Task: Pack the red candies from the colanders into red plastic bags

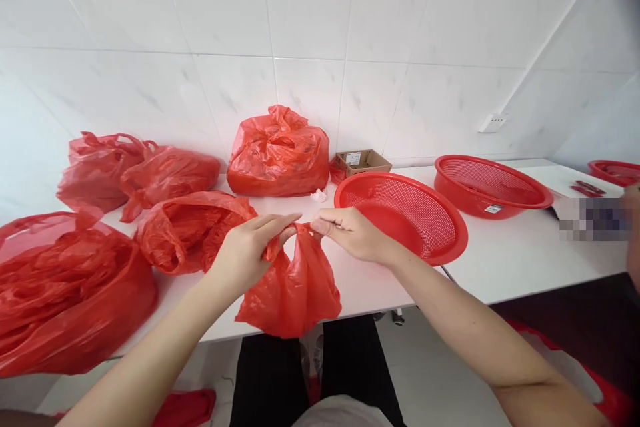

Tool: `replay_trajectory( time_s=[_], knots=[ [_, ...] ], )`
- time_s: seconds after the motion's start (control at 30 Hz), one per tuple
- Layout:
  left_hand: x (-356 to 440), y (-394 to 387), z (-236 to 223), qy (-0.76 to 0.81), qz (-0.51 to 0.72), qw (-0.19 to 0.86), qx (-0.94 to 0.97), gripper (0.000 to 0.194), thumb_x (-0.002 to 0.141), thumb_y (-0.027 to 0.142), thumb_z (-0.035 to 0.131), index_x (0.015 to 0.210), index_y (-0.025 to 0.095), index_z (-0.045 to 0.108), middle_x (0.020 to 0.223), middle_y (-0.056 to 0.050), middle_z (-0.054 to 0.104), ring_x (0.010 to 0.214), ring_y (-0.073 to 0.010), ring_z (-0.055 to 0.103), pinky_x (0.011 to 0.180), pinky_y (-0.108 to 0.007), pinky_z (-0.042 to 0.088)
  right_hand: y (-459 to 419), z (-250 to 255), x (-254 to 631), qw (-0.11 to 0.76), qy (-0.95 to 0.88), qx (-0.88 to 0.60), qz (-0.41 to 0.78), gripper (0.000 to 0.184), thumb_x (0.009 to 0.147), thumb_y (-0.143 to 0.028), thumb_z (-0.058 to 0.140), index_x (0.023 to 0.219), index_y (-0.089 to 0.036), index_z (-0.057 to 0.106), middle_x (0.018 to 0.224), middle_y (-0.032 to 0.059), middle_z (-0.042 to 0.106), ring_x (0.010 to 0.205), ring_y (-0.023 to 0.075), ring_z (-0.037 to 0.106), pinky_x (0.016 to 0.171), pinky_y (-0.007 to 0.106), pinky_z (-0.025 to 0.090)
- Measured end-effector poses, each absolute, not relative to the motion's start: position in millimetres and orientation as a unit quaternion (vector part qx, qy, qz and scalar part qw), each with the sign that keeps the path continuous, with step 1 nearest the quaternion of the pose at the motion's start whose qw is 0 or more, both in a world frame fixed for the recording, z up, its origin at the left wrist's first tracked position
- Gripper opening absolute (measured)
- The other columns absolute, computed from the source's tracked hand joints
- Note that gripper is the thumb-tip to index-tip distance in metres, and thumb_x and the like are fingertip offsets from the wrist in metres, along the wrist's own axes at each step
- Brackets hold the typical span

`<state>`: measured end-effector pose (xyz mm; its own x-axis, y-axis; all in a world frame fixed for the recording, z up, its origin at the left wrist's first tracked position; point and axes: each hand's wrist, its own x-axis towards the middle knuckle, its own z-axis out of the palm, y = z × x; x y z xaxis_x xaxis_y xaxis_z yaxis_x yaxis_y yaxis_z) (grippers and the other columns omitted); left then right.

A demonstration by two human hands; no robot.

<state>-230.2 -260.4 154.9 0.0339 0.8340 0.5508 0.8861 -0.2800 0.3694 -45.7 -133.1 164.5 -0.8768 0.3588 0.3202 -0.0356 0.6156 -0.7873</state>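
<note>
A small red plastic bag (295,293) hangs at the table's front edge, its handles gathered at the top. My left hand (245,250) has its fingers closed on one side of the bag's top. Opposite it, my right hand (345,230) pinches the other side between thumb and fingers. What the bag contains is hidden. Just beyond my right hand lies a red perforated basket (400,257), and left of my left hand rests an open red bag (195,233) stuffed with more red plastic.
Large red bags (75,293) crowd the left of the white table (500,267). A full tied bag (277,153) and a small cardboard box (367,161) stand by the wall. Another red basket (493,190) is at right; part of a person (633,233) shows at the right edge.
</note>
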Motion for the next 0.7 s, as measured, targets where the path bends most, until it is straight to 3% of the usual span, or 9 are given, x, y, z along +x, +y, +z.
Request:
replay_trajectory(
  time_s=[0.17,0.23,0.33,0.43,0.53,0.6,0.7],
  knots=[
    [-228,-287,149,-0.622,-0.272,0.077,-0.73,0.023,0.095,0.031,0.046,0.1,0.024,0.068,0.104,-0.004,0.073,0.097,-0.0237,0.062,0.07,-0.03,0.047,-94,163,-44,0.239,-0.919,-0.208,0.233,0.042,0.094,-0.048,0.049,0.066,-0.017,0.055,0.058,-0.0034,0.051,0.06,0.0104,0.048,0.059,0.023,0.029],
    [-222,-302,150,-0.618,-0.258,0.064,-0.74,0.02,0.094,0.031,0.048,0.089,0.023,0.066,0.093,-0.004,0.072,0.092,-0.0237,0.06,0.067,-0.03,0.046,-72,153,-53,0.237,-0.922,-0.265,0.151,0.04,0.094,-0.048,0.048,0.069,-0.018,0.058,0.061,-0.0022,0.054,0.062,0.0118,0.049,0.058,0.024,0.025],
    [-215,-317,154,-0.603,-0.266,-0.035,-0.752,0.024,0.094,0.028,0.047,0.076,0.022,0.061,0.083,-0.005,0.066,0.084,-0.021,0.057,0.069,-0.03,0.046,-50,137,-71,0.214,-0.921,-0.313,0.091,0.038,0.096,-0.048,0.044,0.079,-0.021,0.064,0.073,0.0012,0.063,0.072,0.0152,0.054,0.058,0.026,0.023],
    [-217,-315,155,-0.602,-0.352,-0.148,-0.701,0.031,0.095,0.033,0.046,0.072,0.022,0.064,0.105,-0.008,0.062,0.1,-0.0224,0.055,0.083,-0.033,0.047,-49,132,-86,0.202,-0.923,-0.313,0.096,0.039,0.097,-0.05,0.042,0.081,-0.021,0.063,0.08,0.0022,0.065,0.076,0.0158,0.055,0.059,0.026,0.024],
    [-226,-295,151,-0.55,-0.56,-0.279,-0.553,0.039,0.096,0.044,0.041,0.082,0.023,0.07,0.113,-0.009,0.061,0.116,-0.024,0.051,0.101,-0.039,0.039,-65,139,-92,0.237,-0.91,-0.289,0.179,0.041,0.096,-0.052,0.04,0.079,-0.02,0.057,0.073,-0.0004,0.06,0.068,0.0132,0.051,0.058,0.024,0.028],
    [-229,-278,146,-0.505,-0.637,-0.37,-0.45,0.039,0.095,0.048,0.041,0.092,0.023,0.071,0.1,-0.007,0.065,0.105,-0.0214,0.057,0.1,-0.038,0.04,-80,149,-94,0.289,-0.892,-0.224,0.266,0.041,0.095,-0.053,0.042,0.076,-0.019,0.053,0.071,-0.0019,0.055,0.065,0.0116,0.048,0.061,0.024,0.033],
    [-224,-259,139,-0.523,-0.575,-0.457,-0.433,0.031,0.088,0.046,0.058,0.089,0.018,0.071,0.083,-0.003,0.064,0.083,-0.0156,0.058,0.086,-0.03,0.044,-103,163,-98,0.332,-0.881,-0.088,0.326,0.037,0.091,-0.051,0.054,0.074,-0.018,0.053,0.083,0.0001,0.056,0.075,0.0112,0.051,0.071,0.024,0.04]
  ],
)
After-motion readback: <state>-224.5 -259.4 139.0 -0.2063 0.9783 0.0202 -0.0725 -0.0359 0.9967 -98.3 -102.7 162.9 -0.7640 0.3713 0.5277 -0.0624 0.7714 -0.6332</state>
